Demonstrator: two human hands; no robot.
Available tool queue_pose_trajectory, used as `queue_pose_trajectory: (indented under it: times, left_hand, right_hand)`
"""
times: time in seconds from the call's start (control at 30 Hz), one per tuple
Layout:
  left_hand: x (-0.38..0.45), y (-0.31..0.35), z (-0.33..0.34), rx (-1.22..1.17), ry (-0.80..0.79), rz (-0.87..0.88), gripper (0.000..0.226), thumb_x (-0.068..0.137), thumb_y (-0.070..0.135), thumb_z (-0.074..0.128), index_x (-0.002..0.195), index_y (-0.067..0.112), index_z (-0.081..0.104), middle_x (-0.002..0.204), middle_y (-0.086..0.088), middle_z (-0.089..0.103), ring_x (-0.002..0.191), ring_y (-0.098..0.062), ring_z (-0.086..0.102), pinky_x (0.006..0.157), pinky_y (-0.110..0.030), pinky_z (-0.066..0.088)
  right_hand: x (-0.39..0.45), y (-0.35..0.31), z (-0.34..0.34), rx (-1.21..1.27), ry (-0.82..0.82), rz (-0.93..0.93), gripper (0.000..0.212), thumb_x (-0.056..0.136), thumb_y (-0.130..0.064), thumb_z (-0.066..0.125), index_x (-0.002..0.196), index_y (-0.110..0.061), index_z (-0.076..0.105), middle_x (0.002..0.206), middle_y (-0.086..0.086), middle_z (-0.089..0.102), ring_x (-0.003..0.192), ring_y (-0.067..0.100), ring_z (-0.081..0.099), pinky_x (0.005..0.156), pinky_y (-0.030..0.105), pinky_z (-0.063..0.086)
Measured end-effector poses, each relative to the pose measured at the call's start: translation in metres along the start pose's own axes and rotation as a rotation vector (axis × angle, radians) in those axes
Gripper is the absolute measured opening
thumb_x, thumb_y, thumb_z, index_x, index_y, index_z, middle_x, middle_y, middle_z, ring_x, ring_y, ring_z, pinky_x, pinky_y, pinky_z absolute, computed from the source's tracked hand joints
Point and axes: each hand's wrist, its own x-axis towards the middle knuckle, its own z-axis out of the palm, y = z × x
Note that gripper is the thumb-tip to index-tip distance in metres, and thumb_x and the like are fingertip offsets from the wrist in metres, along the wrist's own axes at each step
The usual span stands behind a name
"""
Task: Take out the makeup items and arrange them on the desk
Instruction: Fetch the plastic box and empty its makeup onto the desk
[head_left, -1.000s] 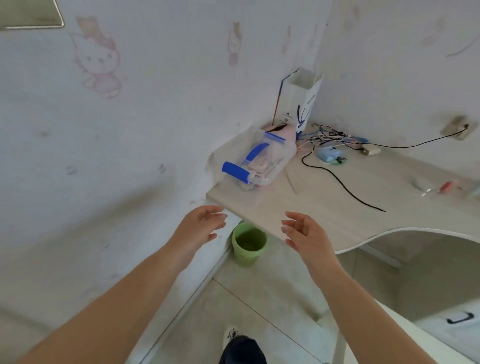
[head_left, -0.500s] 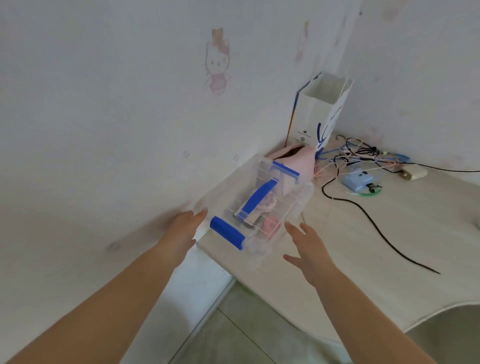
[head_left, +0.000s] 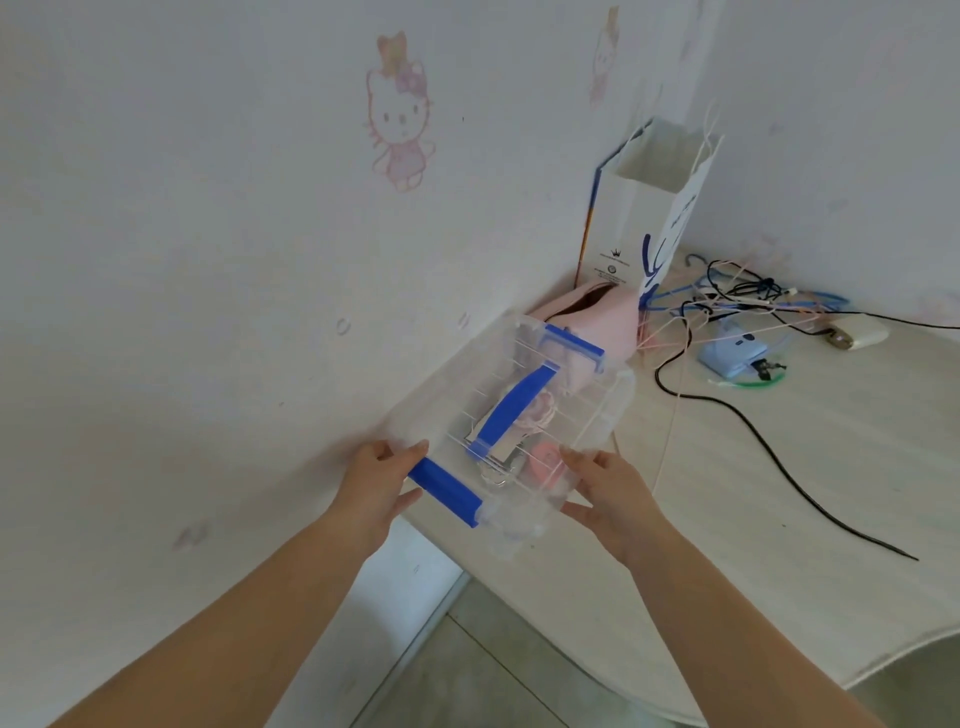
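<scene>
A clear plastic storage box (head_left: 582, 415) with a blue handle and blue end latches lies on the left end of the pale desk (head_left: 753, 493), against the wall. Pink and metallic makeup items (head_left: 545, 457) show blurrily through its lid. My left hand (head_left: 379, 478) grips the box's near left corner beside a blue latch. My right hand (head_left: 608, 488) holds the near right side. A pink pouch (head_left: 602, 317) lies just behind the box.
A white paper bag (head_left: 654, 208) stands in the desk's corner. Tangled cables (head_left: 737, 296), a long black cord (head_left: 779, 457), a light blue device (head_left: 732, 353) and a white charger (head_left: 857, 332) lie to the right. The desk's curved front edge runs below my right arm.
Both hands have reached forward from below the desk edge and closed on the near end of the clear box. My view has moved closer to the desk corner.
</scene>
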Motion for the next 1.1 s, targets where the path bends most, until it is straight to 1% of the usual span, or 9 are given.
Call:
queue_pose_trajectory:
  times: [0.13, 0.23, 0.43, 0.5, 0.57, 0.67, 0.8, 0.93, 1.1]
  left_hand:
    - [-0.005, 0.0, -0.004, -0.04, -0.009, 0.022, 0.044, 0.084, 0.025, 0.069, 0.118, 0.002, 0.055, 0.119, -0.019, 0.061, 0.109, -0.024, 0.063, 0.083, -0.038, 0.058]
    - [-0.014, 0.003, -0.008, -0.051, -0.086, 0.045, 0.046, 0.083, 0.024, 0.069, 0.118, -0.002, 0.053, 0.12, -0.02, 0.061, 0.108, -0.025, 0.064, 0.081, -0.039, 0.058]
    - [-0.044, -0.001, -0.013, -0.046, -0.206, 0.06, 0.039, 0.084, 0.026, 0.068, 0.107, -0.003, 0.055, 0.113, -0.019, 0.064, 0.104, -0.027, 0.066, 0.083, -0.045, 0.057]
    - [-0.059, -0.003, -0.015, -0.029, -0.265, 0.096, 0.033, 0.087, 0.025, 0.066, 0.105, -0.001, 0.058, 0.109, -0.018, 0.066, 0.105, -0.029, 0.065, 0.079, -0.043, 0.057]
    - [-0.074, -0.004, -0.017, -0.013, -0.323, 0.133, 0.024, 0.088, 0.024, 0.064, 0.094, 0.001, 0.061, 0.105, -0.017, 0.067, 0.1, -0.029, 0.066, 0.074, -0.041, 0.057]
    - [-0.101, -0.004, -0.018, 0.011, -0.424, 0.162, 0.017, 0.087, 0.023, 0.066, 0.081, 0.009, 0.059, 0.1, -0.011, 0.069, 0.094, -0.024, 0.068, 0.071, -0.039, 0.057]
    - [-0.143, -0.017, -0.017, 0.05, -0.551, 0.135, 0.014, 0.085, 0.021, 0.067, 0.089, 0.009, 0.06, 0.101, -0.009, 0.07, 0.094, -0.022, 0.068, 0.078, -0.042, 0.056]
    - [-0.195, -0.031, -0.003, 0.092, -0.69, 0.092, 0.025, 0.085, 0.021, 0.068, 0.099, 0.004, 0.057, 0.103, -0.012, 0.07, 0.097, -0.024, 0.068, 0.084, -0.047, 0.055]
    - [-0.278, -0.042, 0.032, 0.14, -0.918, 0.097, 0.04, 0.082, 0.025, 0.071, 0.107, -0.003, 0.058, 0.11, -0.021, 0.065, 0.104, -0.028, 0.066, 0.086, -0.051, 0.055]
  right_hand:
    - [-0.013, 0.008, 0.002, 0.03, 0.019, -0.009, 0.016, 0.089, -0.019, 0.064, 0.096, -0.005, 0.061, 0.101, 0.01, 0.07, 0.091, 0.019, 0.067, 0.08, 0.042, 0.057]
    - [-0.028, 0.02, 0.002, 0.051, 0.045, -0.014, 0.023, 0.089, -0.022, 0.064, 0.099, -0.002, 0.061, 0.097, 0.011, 0.071, 0.092, 0.021, 0.068, 0.083, 0.043, 0.057]
    - [-0.08, 0.043, 0.001, 0.135, 0.137, -0.092, 0.014, 0.088, -0.019, 0.064, 0.081, -0.008, 0.058, 0.081, 0.005, 0.067, 0.08, 0.017, 0.066, 0.083, 0.042, 0.057]
    - [-0.103, 0.052, 0.002, 0.161, 0.177, -0.129, 0.015, 0.087, -0.019, 0.066, 0.088, -0.006, 0.06, 0.087, 0.008, 0.068, 0.086, 0.019, 0.068, 0.08, 0.04, 0.058]
    - [-0.128, 0.062, 0.002, 0.182, 0.236, -0.158, 0.026, 0.086, -0.02, 0.067, 0.1, 0.0, 0.06, 0.099, 0.011, 0.07, 0.095, 0.022, 0.068, 0.078, 0.038, 0.059]
    - [-0.176, 0.082, 0.005, 0.219, 0.362, -0.217, 0.025, 0.085, -0.022, 0.068, 0.095, -0.002, 0.058, 0.101, 0.014, 0.068, 0.096, 0.025, 0.068, 0.077, 0.036, 0.059]
    - [-0.248, 0.116, 0.004, 0.284, 0.499, -0.305, 0.028, 0.084, -0.024, 0.069, 0.099, -0.002, 0.059, 0.103, 0.013, 0.07, 0.095, 0.022, 0.07, 0.079, 0.037, 0.059]
    - [-0.327, 0.136, -0.004, 0.315, 0.579, -0.41, 0.013, 0.088, -0.02, 0.063, 0.094, -0.01, 0.068, 0.095, 0.007, 0.075, 0.087, 0.016, 0.071, 0.077, 0.033, 0.059]
    - [-0.425, 0.15, -0.03, 0.355, 0.772, -0.513, 0.011, 0.089, -0.018, 0.061, 0.09, -0.009, 0.067, 0.09, 0.007, 0.075, 0.085, 0.016, 0.071, 0.077, 0.034, 0.058]
